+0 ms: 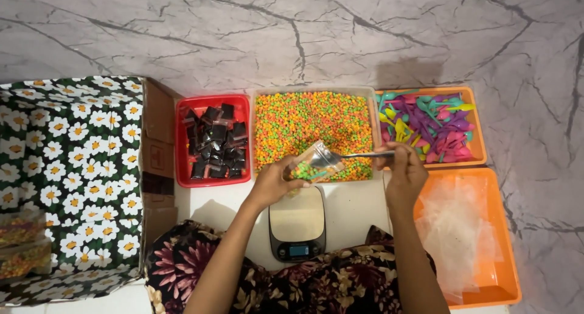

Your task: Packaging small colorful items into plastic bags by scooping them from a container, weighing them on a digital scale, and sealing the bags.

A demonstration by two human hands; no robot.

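Nearest you sat the kitchen scale (297, 224), bare. Above it your left hand (272, 183) pinched a small clear plastic bag (315, 164), part-filled with coloured candy beads, tilted over the beads' tray (311, 129). It looked light, limp and slick, so best gripped by the rim. Your right hand (405, 173) was closed on a metal spoon (359, 155) at the bag mouth. Beyond, an orange tray of plastic spoons (427, 125).

Your clear plastic bag (313, 163) looks glossy, your spoon (359, 155) shiny metal. The scale (297, 223) has a brushed metal top (dull sheen), and the orange tray (508, 253) is smooth plastic.
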